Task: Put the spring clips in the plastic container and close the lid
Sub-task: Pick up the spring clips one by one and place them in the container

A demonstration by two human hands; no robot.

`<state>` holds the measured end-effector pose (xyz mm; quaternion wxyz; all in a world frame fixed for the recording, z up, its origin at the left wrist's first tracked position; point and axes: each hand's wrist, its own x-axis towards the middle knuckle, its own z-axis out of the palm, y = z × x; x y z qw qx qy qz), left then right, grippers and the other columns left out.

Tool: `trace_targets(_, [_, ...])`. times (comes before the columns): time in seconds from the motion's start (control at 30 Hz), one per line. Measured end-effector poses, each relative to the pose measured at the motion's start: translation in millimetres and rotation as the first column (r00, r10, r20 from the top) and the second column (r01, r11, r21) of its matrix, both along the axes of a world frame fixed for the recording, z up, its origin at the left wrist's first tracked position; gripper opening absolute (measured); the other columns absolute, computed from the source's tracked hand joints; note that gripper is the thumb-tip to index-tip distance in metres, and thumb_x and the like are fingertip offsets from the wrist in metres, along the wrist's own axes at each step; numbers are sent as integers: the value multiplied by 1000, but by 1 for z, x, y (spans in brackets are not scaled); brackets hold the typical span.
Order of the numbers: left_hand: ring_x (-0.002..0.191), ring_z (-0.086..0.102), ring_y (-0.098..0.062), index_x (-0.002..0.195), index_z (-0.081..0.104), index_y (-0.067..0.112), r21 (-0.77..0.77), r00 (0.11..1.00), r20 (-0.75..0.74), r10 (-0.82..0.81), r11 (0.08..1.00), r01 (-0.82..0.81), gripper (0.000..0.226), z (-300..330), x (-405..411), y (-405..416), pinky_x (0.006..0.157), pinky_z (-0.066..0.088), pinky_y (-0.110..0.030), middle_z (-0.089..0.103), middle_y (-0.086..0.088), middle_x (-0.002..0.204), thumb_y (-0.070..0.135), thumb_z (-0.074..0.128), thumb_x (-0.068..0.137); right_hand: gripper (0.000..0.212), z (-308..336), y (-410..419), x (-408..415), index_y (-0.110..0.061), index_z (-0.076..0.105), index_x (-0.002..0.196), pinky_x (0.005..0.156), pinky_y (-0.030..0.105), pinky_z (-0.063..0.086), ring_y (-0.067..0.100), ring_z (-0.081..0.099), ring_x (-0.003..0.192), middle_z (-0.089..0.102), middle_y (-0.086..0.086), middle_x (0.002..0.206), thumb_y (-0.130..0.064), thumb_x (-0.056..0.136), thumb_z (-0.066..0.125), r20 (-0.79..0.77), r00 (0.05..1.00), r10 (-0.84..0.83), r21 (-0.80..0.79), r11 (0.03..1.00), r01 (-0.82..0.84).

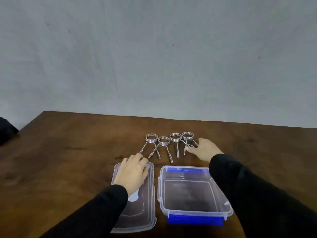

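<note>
Several metal spring clips lie in a row on the brown table (68, 160), from the leftmost clip (151, 138) to the rightmost clip (187, 136). In front of them stands the clear plastic container (161, 191) with blue latches, open and with nothing inside. Its clear lid (145, 208) lies flat to the left. My left hand (132, 172) hovers over the lid's far end, fingers spread, its fingertips near the leftmost clip's handle. My right hand (205, 149) reaches to the rightmost clip, thumb and fingers around its handles; a firm hold is not evident.
A grey wall rises behind the table's far edge. A dark object (6, 131) sits at the table's far left corner. Bare wood spreads to the left and right of the clips.
</note>
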<state>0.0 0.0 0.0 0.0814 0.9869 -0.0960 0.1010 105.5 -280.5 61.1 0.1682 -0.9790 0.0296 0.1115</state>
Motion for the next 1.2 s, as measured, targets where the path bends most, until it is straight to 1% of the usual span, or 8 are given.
trace_targets(0.23, [113,59,-17,115,66,27,-21,999,26,33,999,-33,25,-18,-2,-4,104,41,-41,66,5,119,34,50,98,94,-27,25,20,-8,41,142,104,52,45,37,50,129,50,18,144,-77,80,53,-44,988,-145,-43,989,143])
trace_targets(0.43, [124,52,-19,121,63,27,-38,1000,7,30,999,-29,30,-22,-1,-2,110,35,-43,60,1,132,35,43,100,67,-33,30,29,-11,50,136,99,47,48,34,51,125,53,16,137,-52,86,67,50,988,-149,-109,982,154])
trace_targets(0.7, [131,47,-20,120,63,26,-50,1000,4,31,998,-31,29,-22,0,-3,112,33,-42,56,-1,139,33,45,99,51,-36,17,32,-8,60,121,93,49,52,35,58,108,58,16,123,-45,86,65,106,965,-241,93,968,231])
trace_targets(0.87, [126,52,-22,116,66,24,-44,999,30,32,999,-31,25,-24,0,-2,109,37,-43,60,-2,133,31,50,98,32,-18,7,28,-8,64,107,89,44,49,33,58,99,55,13,111,-30,84,63,307,917,-254,341,929,143])
trace_targets(0.93, [125,52,-22,115,66,23,-45,999,36,31,999,-29,24,-25,0,-1,108,38,-43,60,-2,133,30,51,97,23,5,6,15,-12,65,104,79,39,48,29,57,91,56,12,103,-25,85,65,365,912,-188,449,894,4])
trace_targets(1.03, [125,51,-23,114,66,23,-41,998,49,30,999,-28,24,-26,0,-2,107,37,-43,60,-3,133,30,51,97,19,40,1,-26,-23,67,102,80,36,49,26,58,85,59,9,95,-20,83,72,361,925,114,490,821,-292])
trace_targets(1.13, [124,53,-24,114,66,21,-36,998,57,26,999,-24,23,-27,0,-1,106,38,-45,61,-4,131,28,52,97,22,48,-6,-72,-30,66,98,83,31,47,16,58,88,58,-4,94,-27,79,76,212,856,471,341,785,-517])
trace_targets(1.2, [122,54,-24,114,66,21,-33,998,60,28,999,-26,23,-27,0,-1,106,39,-45,61,-4,130,28,54,96,21,38,-10,-95,-34,61,94,82,30,46,11,55,88,54,-10,95,-35,80,76,105,793,600,226,762,-607])
